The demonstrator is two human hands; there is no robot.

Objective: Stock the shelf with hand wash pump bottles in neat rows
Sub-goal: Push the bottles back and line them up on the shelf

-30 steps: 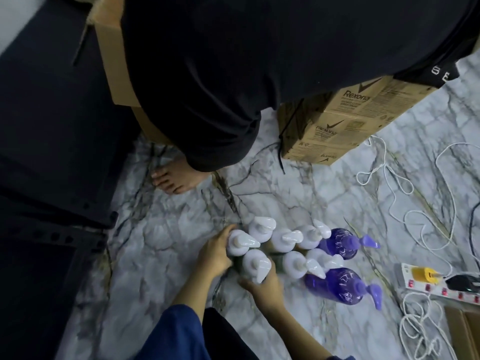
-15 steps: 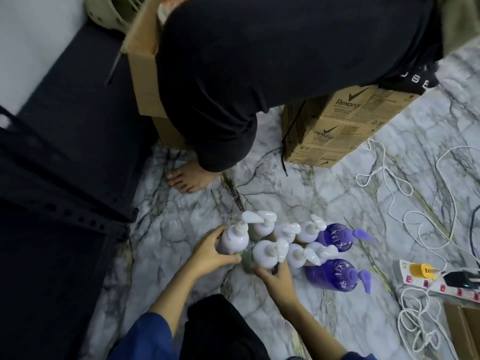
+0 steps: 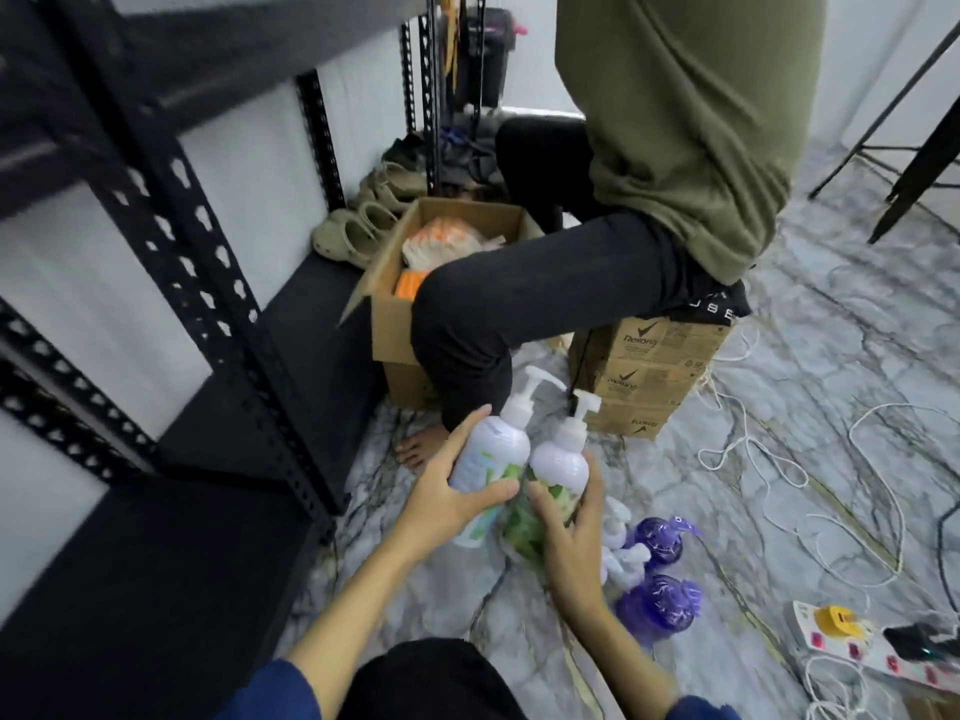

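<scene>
Head view, and two white pump bottles are up off the floor, side by side and touching, pumps pointing up and away. The left hand (image 3: 452,493) wraps the left bottle (image 3: 491,452), thumb across the front of the label, fingers curled round the far side. The right hand (image 3: 569,532) clamps the right bottle (image 3: 561,467) lower down, fingers closed over its green label, thumb hidden behind. Both hands full, both held close together, just beside the black metal shelf (image 3: 208,324) on the left.

Down on the marble floor (image 3: 779,459), right of the hands: two purple bottles (image 3: 657,608), one behind the other, and a small cluster of white pumps (image 3: 621,550) against them; blur makes that cluster hard to count, at least two.

A second person (image 3: 649,200) sits on a stack of Rexona cartons (image 3: 644,371), three layers showing, one bare foot (image 3: 421,449) on the floor near the lifted bottles. One open cardboard box (image 3: 395,324) stands behind that leg, orange-and-white packets inside. Beige clogs (image 3: 348,236) lie by the shelf post. One power strip (image 3: 857,646) at lower right, white cable (image 3: 769,449) looping across the floor.
</scene>
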